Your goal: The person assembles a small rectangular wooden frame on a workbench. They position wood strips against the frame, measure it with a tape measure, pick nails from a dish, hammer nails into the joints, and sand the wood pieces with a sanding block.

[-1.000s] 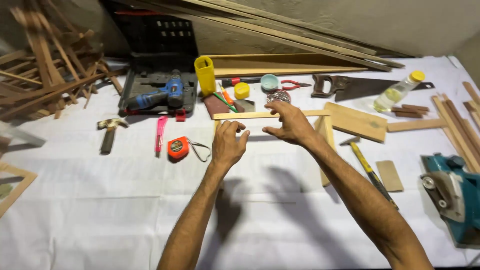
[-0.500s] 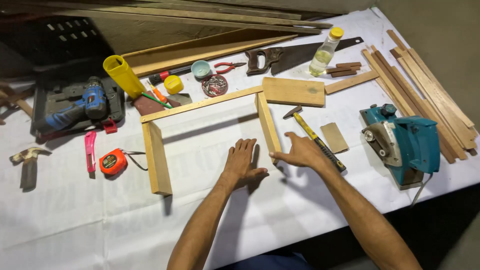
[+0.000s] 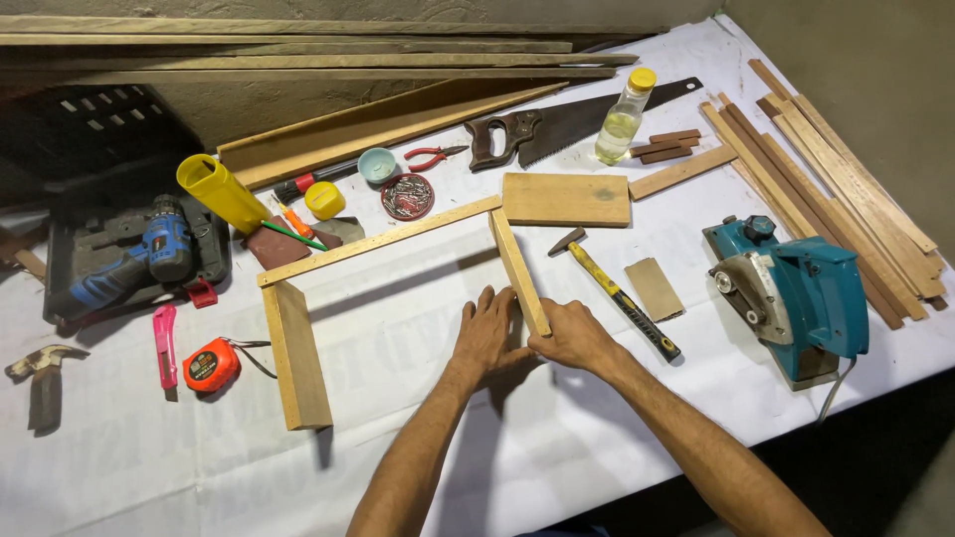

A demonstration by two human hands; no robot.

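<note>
A three-sided wooden frame point(image 3: 378, 241) stands on edge on the white cloth, its open side toward me. My left hand point(image 3: 487, 333) lies with fingers spread against the inner face of the frame's right side piece point(image 3: 517, 264). My right hand point(image 3: 572, 336) grips the near end of that same piece from the outside. The frame's left side piece point(image 3: 296, 353) stands apart from both hands.
A yellow-handled hammer point(image 3: 617, 293) and a small wood block point(image 3: 654, 288) lie just right of my right hand. A teal electric planer point(image 3: 791, 293) sits further right. A handsaw point(image 3: 557, 124), bottle point(image 3: 625, 114), board point(image 3: 565, 199), drill point(image 3: 129, 261), tape measure point(image 3: 211, 365) and wood strips point(image 3: 846, 189) surround the frame.
My view has dropped and shifted right. Both hands moved from the frame's top rail down to the near end of its right side piece and closed in on it.
</note>
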